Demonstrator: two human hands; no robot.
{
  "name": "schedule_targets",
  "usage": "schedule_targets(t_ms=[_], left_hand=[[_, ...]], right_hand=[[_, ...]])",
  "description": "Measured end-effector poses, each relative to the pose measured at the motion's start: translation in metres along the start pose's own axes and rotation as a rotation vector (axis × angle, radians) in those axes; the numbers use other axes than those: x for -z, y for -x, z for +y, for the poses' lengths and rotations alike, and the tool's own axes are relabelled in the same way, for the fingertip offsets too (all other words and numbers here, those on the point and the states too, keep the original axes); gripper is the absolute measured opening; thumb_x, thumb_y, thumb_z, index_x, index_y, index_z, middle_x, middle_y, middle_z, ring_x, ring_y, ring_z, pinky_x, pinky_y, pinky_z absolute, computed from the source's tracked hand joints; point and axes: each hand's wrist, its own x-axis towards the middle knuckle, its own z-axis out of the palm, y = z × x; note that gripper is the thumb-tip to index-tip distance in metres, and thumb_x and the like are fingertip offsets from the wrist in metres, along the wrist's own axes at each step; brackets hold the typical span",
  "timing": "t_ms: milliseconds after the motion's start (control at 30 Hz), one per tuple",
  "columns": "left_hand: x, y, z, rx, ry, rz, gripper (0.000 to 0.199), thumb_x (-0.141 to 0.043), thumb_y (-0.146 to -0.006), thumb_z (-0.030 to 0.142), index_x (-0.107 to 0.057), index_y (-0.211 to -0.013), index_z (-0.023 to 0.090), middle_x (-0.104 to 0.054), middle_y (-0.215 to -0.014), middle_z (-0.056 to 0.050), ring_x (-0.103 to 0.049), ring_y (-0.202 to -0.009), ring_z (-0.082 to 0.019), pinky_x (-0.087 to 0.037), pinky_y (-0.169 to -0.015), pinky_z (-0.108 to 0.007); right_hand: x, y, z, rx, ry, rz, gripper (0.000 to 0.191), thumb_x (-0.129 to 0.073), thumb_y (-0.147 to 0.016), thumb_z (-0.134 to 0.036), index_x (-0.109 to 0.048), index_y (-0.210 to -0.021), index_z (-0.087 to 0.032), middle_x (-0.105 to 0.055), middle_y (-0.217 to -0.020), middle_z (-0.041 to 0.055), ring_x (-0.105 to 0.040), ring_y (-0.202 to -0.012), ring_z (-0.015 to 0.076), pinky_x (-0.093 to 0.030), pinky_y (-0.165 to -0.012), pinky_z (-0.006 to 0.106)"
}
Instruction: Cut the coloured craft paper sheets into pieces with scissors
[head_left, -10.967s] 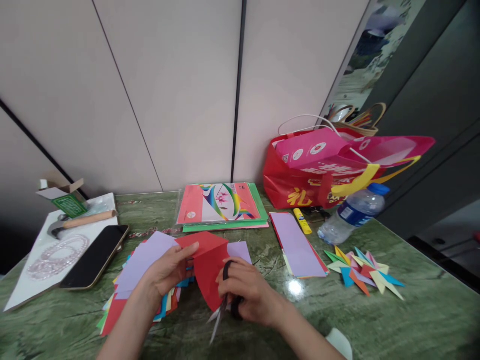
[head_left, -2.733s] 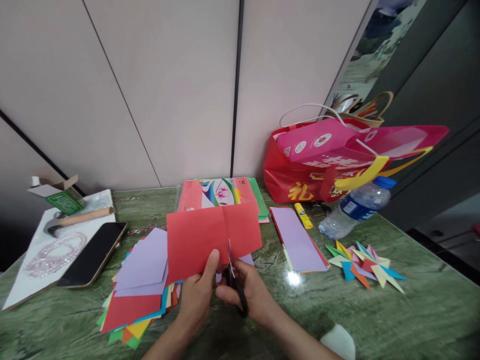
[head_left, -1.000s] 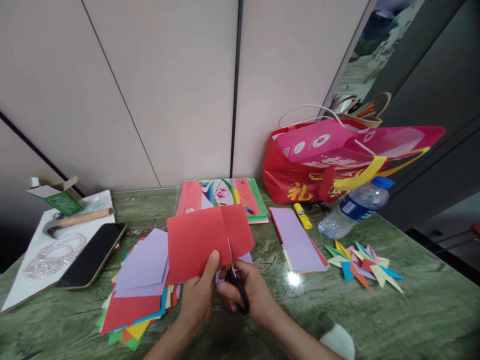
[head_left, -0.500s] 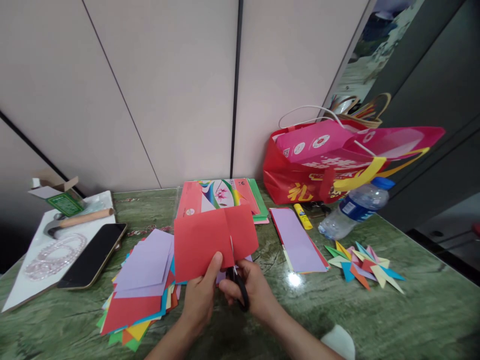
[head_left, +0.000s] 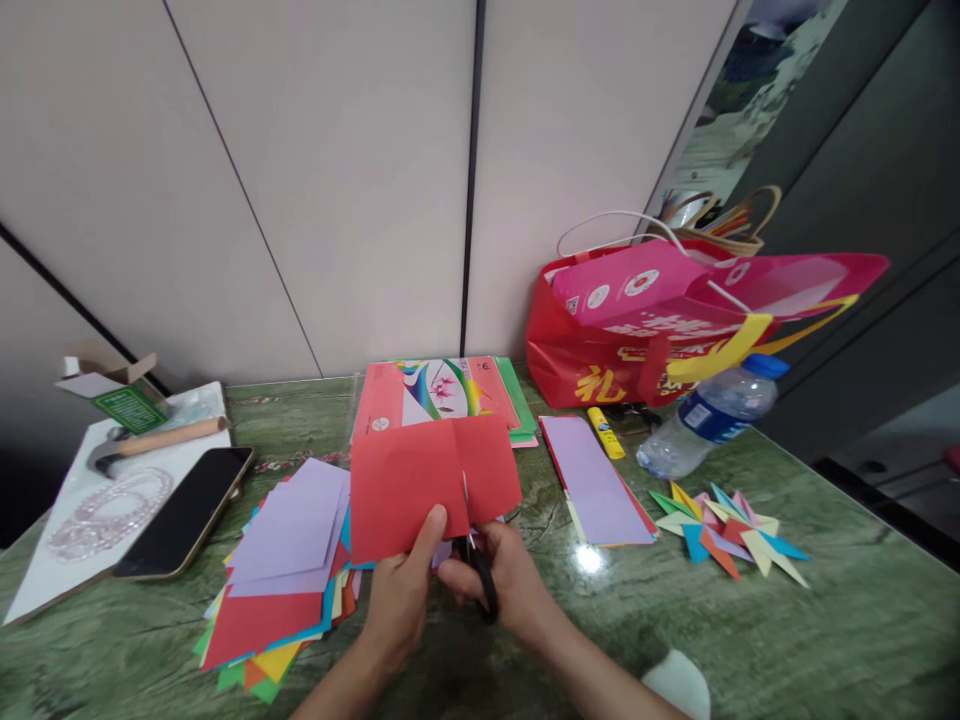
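Observation:
A red sheet of paper (head_left: 405,485) is held up above the table, with a cut running partway up from its lower edge. My left hand (head_left: 405,590) pinches the sheet's bottom edge, thumb on the front. Black-handled scissors (head_left: 484,580) are in my right hand (head_left: 506,580), their blades in the cut. Left of the hands lies a fanned pile of coloured paper (head_left: 289,535), lilac and red sheets on top. Behind the red sheet lies a paper pack (head_left: 450,385) with a printed cover. Long lilac and red strips (head_left: 600,485) lie to the right.
Folded paper stars (head_left: 727,525), a plastic bottle (head_left: 712,415), a yellow glue stick (head_left: 606,432) and a red bag (head_left: 637,330) are on the right. On the left are a phone (head_left: 187,510), a hammer (head_left: 169,437), clear beads (head_left: 112,515) and a small green box (head_left: 127,398).
The red sheet has shifted slightly to the right, its right part tilting a little more. Both hands stay nearly in the same place.

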Motion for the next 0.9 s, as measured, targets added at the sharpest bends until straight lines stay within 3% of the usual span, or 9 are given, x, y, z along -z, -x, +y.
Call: schedule_targets(t_ms=[100,267,533,900], left_hand=[[0.0008,-0.0003,-0.001,-0.005,-0.015,-0.053,0.037,-0.071,-0.054,0.04,-0.067,-0.076,0.011,-0.068,-0.069,-0.006,-0.063,-0.076,-0.023,-0.049,-0.069,-0.031],[0.0013,-0.0004,-0.0015,0.01,-0.012,-0.037,0.038,-0.071,-0.053,0.04,-0.067,-0.08,0.013,-0.07,-0.079,-0.006,-0.063,-0.082,-0.024,-0.049,-0.068,-0.03],[0.005,-0.0052,-0.0085,0.007,0.051,-0.063,0.046,-0.071,-0.057,0.039,-0.063,-0.094,0.012,-0.065,-0.101,-0.01,-0.055,-0.101,-0.026,-0.042,-0.087,-0.034],[0.0057,-0.0039,-0.008,-0.042,-0.016,-0.089,0.042,-0.067,-0.061,0.04,-0.063,-0.092,0.011,-0.065,-0.098,-0.012,-0.056,-0.096,-0.026,-0.041,-0.086,-0.036]], right_hand=[[0.0001,0.0001,-0.0001,-0.002,0.01,0.004,0.037,-0.071,-0.056,-0.042,-0.055,-0.077,-0.016,-0.048,-0.049,-0.0061,-0.041,-0.041,0.0084,-0.035,-0.04,0.02],[0.0,0.0001,0.0008,-0.027,0.012,0.016,0.04,-0.071,-0.056,-0.044,-0.054,-0.078,-0.015,-0.047,-0.047,-0.0064,-0.039,-0.038,0.0078,-0.033,-0.037,0.019],[0.0004,-0.0002,0.001,-0.021,-0.006,-0.011,0.04,-0.069,-0.057,-0.045,-0.054,-0.079,-0.015,-0.045,-0.044,-0.0075,-0.038,-0.036,0.0069,-0.03,-0.035,0.018],[0.0012,-0.0003,0.0024,-0.015,0.021,-0.03,0.035,-0.065,-0.062,-0.046,-0.051,-0.072,-0.015,-0.047,-0.043,-0.007,-0.041,-0.033,0.0064,-0.032,-0.034,0.018]])
